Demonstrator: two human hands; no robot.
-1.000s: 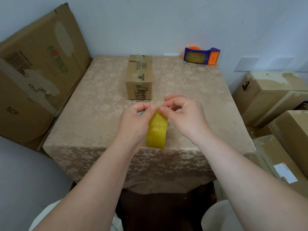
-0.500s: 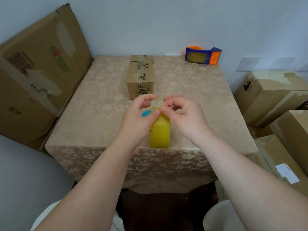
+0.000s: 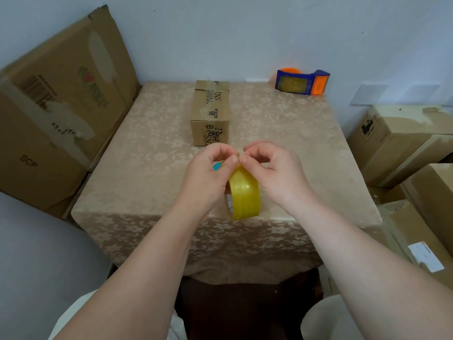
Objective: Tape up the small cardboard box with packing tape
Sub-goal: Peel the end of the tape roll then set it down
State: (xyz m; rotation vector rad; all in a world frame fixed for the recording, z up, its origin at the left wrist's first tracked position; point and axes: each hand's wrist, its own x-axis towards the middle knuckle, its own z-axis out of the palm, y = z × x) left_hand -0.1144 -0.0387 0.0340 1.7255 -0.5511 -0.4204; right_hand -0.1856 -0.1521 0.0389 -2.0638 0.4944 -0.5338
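Observation:
A small cardboard box (image 3: 210, 111) with black lettering and old tape strips lies on the table (image 3: 147, 168), toward the back middle. In front of it I hold a yellow tape roll (image 3: 245, 195) upright above the table's near edge. My left hand (image 3: 208, 175) grips the roll from the left, thumb and forefinger pinched at its top. My right hand (image 3: 274, 173) pinches the top of the roll from the right, fingertips touching those of the left. A small blue patch (image 3: 217, 166) shows by my left thumb.
A blue and orange tape dispenser (image 3: 302, 82) stands at the table's back right corner. A large flattened carton (image 3: 56, 104) leans against the wall on the left. Several stacked cardboard boxes (image 3: 402, 153) crowd the floor on the right. The beige floral cloth hangs over the table's front.
The roll has turned so its broad yellow band faces me more. Both hands have shifted slightly, and their fingertips have closed together at the roll's top.

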